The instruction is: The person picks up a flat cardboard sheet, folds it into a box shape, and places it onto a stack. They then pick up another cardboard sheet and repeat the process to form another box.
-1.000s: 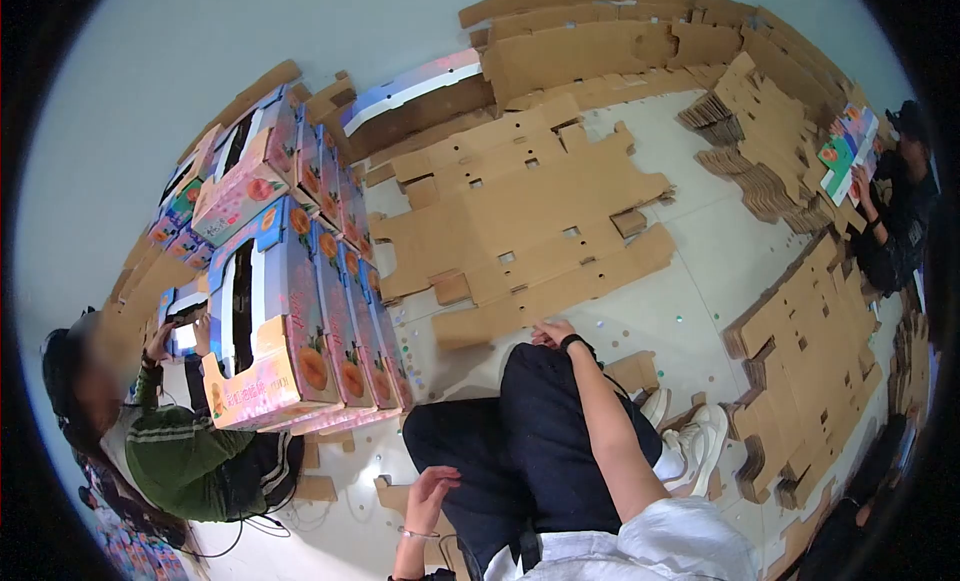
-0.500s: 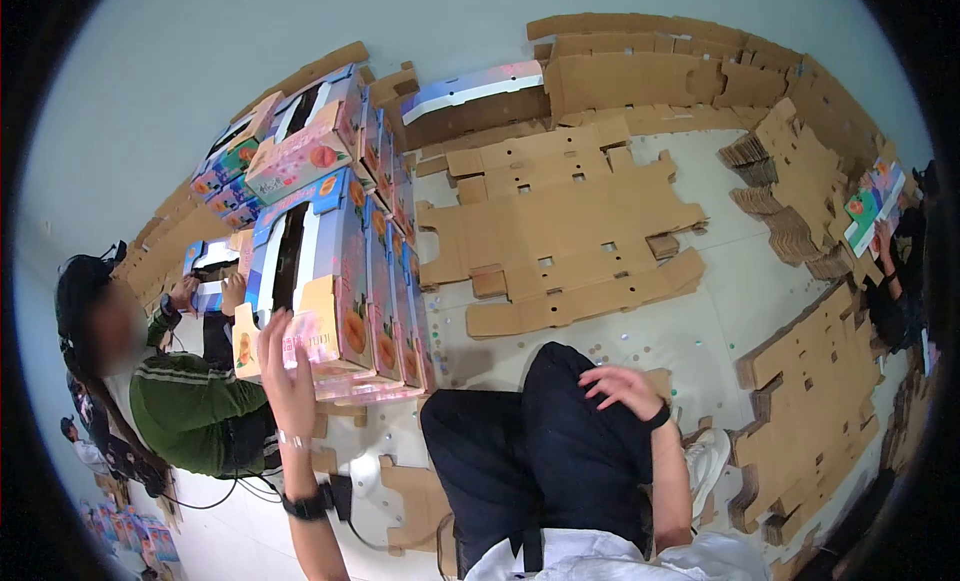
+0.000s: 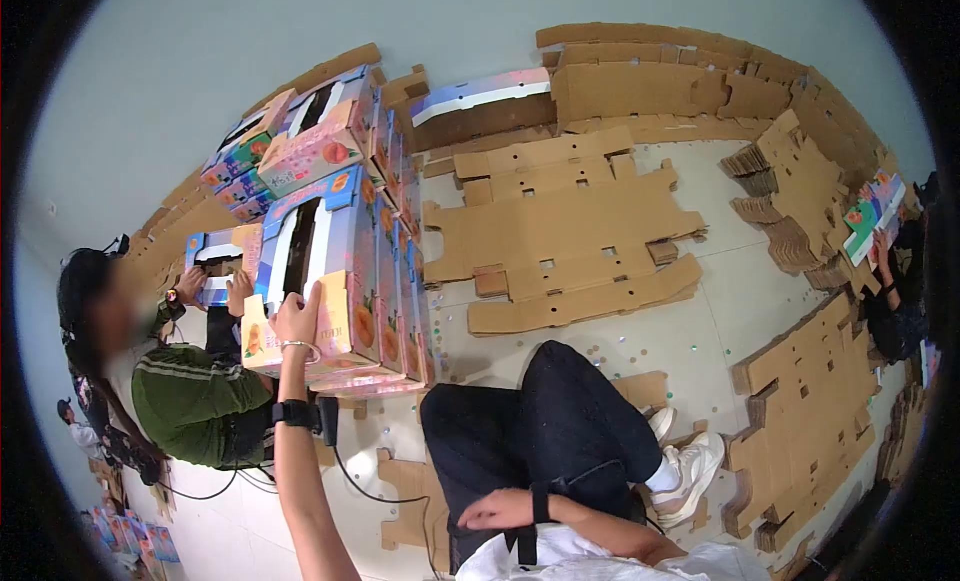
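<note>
My left hand [image 3: 298,319] is at the near top end of a peach-printed carton [image 3: 350,236], its fingers curled over the end panel beside the long opening. The carton is blue, white and pink and tops a stack of similar boxes. My right hand [image 3: 497,509] rests over my lap near the dark strap at my waist, holding nothing, its fingers loosely stretched out and pointing left.
Left of the stack, a person in a green jacket [image 3: 195,411] handles another carton [image 3: 215,261]. Unfolded cardboard sheets [image 3: 570,226] lie ahead; stacked flat blanks [image 3: 810,411] are at right. Another person's hands [image 3: 882,256] hold a printed sheet at far right. A cable [image 3: 375,496] runs beside my leg.
My left hand has come down onto the carton's end and curled its fingers there. My right hand has moved from above my knee back and left to my lap.
</note>
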The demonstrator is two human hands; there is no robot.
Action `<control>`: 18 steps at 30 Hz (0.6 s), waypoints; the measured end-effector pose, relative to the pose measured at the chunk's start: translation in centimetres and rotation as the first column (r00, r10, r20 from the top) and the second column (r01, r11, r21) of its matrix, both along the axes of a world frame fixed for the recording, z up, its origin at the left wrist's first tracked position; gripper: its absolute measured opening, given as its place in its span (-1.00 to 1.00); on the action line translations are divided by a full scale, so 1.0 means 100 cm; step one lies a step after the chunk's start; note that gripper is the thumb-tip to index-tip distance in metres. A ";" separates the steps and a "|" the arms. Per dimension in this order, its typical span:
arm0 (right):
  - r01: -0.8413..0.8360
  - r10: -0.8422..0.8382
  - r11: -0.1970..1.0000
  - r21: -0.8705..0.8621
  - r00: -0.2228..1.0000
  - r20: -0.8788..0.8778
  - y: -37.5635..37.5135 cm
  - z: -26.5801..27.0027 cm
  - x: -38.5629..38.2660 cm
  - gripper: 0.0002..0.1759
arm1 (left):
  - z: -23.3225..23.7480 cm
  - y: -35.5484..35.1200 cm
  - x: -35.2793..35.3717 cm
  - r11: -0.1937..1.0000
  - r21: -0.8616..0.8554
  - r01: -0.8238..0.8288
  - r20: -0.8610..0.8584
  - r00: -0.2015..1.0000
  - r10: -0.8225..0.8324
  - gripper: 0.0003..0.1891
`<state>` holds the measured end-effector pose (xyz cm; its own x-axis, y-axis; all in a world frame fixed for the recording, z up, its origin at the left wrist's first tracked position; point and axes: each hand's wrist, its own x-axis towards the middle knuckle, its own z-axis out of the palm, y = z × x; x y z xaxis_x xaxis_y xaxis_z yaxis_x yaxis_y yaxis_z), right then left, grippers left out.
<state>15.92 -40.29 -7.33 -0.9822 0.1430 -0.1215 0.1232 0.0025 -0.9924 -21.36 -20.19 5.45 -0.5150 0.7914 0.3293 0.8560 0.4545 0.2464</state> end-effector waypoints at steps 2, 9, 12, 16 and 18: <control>0.245 -0.242 0.965 0.098 0.969 -0.037 0.008 -0.004 -0.002 -0.65 | -0.004 -0.005 0.000 0.997 0.074 0.006 -0.018 1.000 -0.005 -0.32; 0.626 -0.635 0.772 -0.107 0.767 -0.093 0.049 0.041 0.019 -0.75 | 0.020 -0.058 0.054 0.978 0.203 0.046 0.048 0.997 -0.057 -0.47; 0.735 -0.782 0.623 -0.269 0.599 -0.172 0.065 0.049 0.030 -0.70 | 0.016 -0.114 0.098 0.955 0.278 0.101 0.114 0.984 -0.138 -0.64; 0.861 -0.879 0.458 -0.220 0.400 -0.260 0.106 0.075 0.035 -0.32 | 0.003 -0.191 0.173 0.952 0.220 0.213 0.005 0.976 -0.220 -0.60; 0.869 -0.891 0.415 -0.269 0.327 -0.315 0.116 0.081 0.032 -0.13 | -0.013 -0.221 0.211 0.925 0.214 0.315 -0.020 0.948 -0.318 -0.58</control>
<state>19.08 -28.65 0.78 -0.2422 0.9568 0.1608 -0.3248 0.0762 -0.9427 -0.24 -42.25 4.12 -0.2554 0.8270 0.5009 0.9422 0.0967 0.3207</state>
